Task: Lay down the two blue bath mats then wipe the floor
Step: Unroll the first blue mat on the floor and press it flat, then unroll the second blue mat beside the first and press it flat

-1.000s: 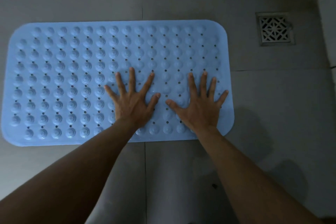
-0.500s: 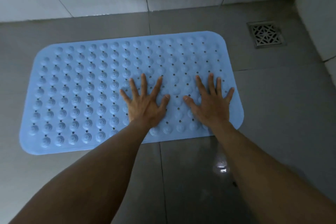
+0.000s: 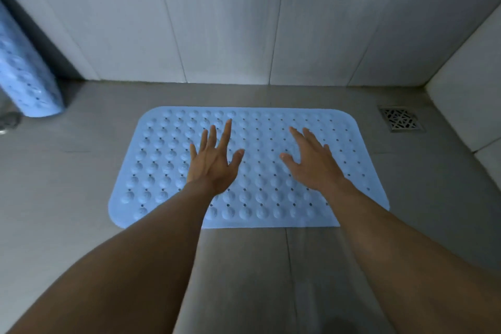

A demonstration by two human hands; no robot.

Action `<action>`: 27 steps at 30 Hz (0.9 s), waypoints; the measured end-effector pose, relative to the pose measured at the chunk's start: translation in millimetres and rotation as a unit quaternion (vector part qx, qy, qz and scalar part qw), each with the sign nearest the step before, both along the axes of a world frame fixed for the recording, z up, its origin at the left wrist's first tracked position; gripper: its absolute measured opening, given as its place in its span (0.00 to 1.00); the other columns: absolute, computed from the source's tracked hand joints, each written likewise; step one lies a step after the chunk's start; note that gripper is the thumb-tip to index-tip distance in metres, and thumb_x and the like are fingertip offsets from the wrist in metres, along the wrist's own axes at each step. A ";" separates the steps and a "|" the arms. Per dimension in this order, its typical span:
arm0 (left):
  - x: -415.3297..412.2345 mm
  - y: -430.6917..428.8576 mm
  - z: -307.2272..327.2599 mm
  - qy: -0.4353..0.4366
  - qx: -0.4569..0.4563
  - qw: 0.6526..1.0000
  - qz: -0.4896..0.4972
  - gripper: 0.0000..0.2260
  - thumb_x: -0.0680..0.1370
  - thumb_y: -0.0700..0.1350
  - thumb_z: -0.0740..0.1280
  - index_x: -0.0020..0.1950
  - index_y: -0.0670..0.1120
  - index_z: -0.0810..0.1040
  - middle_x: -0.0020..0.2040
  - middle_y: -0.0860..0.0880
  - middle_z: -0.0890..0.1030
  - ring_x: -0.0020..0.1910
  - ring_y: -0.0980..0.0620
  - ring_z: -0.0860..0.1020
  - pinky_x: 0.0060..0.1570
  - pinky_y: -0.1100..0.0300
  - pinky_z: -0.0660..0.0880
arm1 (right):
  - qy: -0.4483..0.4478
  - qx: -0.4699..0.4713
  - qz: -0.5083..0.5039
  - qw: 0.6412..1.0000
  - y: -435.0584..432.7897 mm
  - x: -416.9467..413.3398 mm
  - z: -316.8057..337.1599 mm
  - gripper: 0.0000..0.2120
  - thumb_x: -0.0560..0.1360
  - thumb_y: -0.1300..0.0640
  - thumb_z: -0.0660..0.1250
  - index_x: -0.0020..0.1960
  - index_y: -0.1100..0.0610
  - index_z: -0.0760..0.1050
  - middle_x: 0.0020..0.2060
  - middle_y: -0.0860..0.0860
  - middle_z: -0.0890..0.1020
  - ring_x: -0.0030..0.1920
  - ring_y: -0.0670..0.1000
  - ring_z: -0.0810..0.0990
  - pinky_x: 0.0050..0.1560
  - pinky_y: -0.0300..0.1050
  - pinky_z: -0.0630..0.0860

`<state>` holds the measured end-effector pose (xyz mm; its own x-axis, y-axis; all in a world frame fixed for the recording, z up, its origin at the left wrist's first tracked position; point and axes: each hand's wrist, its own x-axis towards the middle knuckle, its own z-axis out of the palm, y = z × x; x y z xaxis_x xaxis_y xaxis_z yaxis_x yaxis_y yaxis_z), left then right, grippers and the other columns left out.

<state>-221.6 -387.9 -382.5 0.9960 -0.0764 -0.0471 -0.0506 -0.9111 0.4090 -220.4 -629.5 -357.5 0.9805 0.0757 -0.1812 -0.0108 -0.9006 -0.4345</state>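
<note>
Across the top of the frame, a big pale wall [image 3: 217, 22] of long tiles. Below it, a grey floor [image 3: 67, 171], filling the rest of the frame.

In the middle of the frame, lying flat on the floor near the wall, one blue bath mat [image 3: 162, 165] with round bumps and little holes. Looks flat, with no curled corner in sight, though the arms hide part of the near edge.

At the upper left edge of the frame, the second blue bath mat [image 3: 27, 76], rolled up and standing on the floor, well apart from the flat one. Not yet laid down.

Over the middle of the flat mat, the left hand [image 3: 212, 164], open wide with the fingers spread, holding nothing. Just to the right of it, the right hand [image 3: 311, 163], open too and empty. Hard to tell whether either palm touches the mat or floats just above it.

At the right of the frame, near the corner, a small metal drain [image 3: 402, 118], close to the mat but not covered.

Probably the step in hand: making the first mat sit well. To do it well, press down with flat palms, push from the middle out to the edges, and check every corner. Keep the drain free. Then reach to the upper left for the rolled mat.
</note>
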 end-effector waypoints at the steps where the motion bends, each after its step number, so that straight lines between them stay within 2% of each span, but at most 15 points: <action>1: 2.2 15.6 11.3 -0.006 0.003 1.000 0.006 0.32 0.82 0.64 0.49 0.79 0.60 0.35 0.82 0.44 0.44 0.81 0.44 0.42 0.77 0.38 0.43 | -0.008 0.004 0.012 1.000 15.5 4.8 10.5 0.33 0.81 0.40 0.56 0.81 0.47 0.47 0.81 0.52 0.48 0.80 0.51 0.46 0.79 0.58 0.43; 5: 10.7 84.3 59.0 -0.019 0.026 0.999 0.025 0.32 0.82 0.63 0.50 0.80 0.59 0.36 0.82 0.43 0.45 0.81 0.44 0.44 0.77 0.39 0.45 | -0.038 -0.001 0.069 0.997 85.6 24.3 53.7 0.34 0.81 0.40 0.56 0.81 0.47 0.47 0.81 0.52 0.49 0.80 0.51 0.47 0.78 0.59 0.45; 10: 21.1 185.1 121.4 -0.052 0.086 0.993 0.068 0.31 0.82 0.63 0.51 0.82 0.54 0.47 0.82 0.43 0.52 0.81 0.44 0.49 0.77 0.39 0.49 | -0.057 -0.005 0.114 0.992 178.4 47.4 106.6 0.35 0.80 0.40 0.59 0.81 0.45 0.47 0.81 0.51 0.49 0.80 0.52 0.49 0.77 0.61 0.52; 16: 33.0 290.1 190.4 -0.038 0.127 0.981 0.141 0.30 0.81 0.65 0.49 0.80 0.54 0.57 0.78 0.45 0.63 0.78 0.44 0.58 0.73 0.39 0.59 | -0.083 -0.028 0.167 0.982 275.3 70.1 165.5 0.35 0.80 0.41 0.58 0.81 0.46 0.47 0.81 0.51 0.52 0.80 0.51 0.52 0.76 0.60 0.57; 20: 31.5 343.8 233.4 -0.039 0.092 0.981 0.167 0.29 0.82 0.63 0.52 0.79 0.52 0.59 0.77 0.44 0.65 0.76 0.42 0.64 0.71 0.43 0.64 | -0.096 -0.038 0.179 0.978 326.9 88.2 202.2 0.35 0.79 0.40 0.59 0.81 0.48 0.49 0.78 0.52 0.59 0.75 0.54 0.64 0.71 0.53 0.65; 27: 50.7 421.9 230.4 -0.061 0.010 0.976 0.210 0.32 0.80 0.55 0.64 0.81 0.50 0.55 0.77 0.43 0.64 0.76 0.43 0.63 0.70 0.49 0.63 | -0.109 -0.041 0.212 0.970 416.6 137.7 219.8 0.34 0.81 0.39 0.58 0.81 0.49 0.51 0.79 0.51 0.60 0.77 0.54 0.60 0.73 0.51 0.61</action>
<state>-170.9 34.0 -152.1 0.9372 0.3402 0.0770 0.2824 -0.8697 0.4047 -82.7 -212.8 -137.8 0.8800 0.4750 0.0048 0.4527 -0.8355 -0.3114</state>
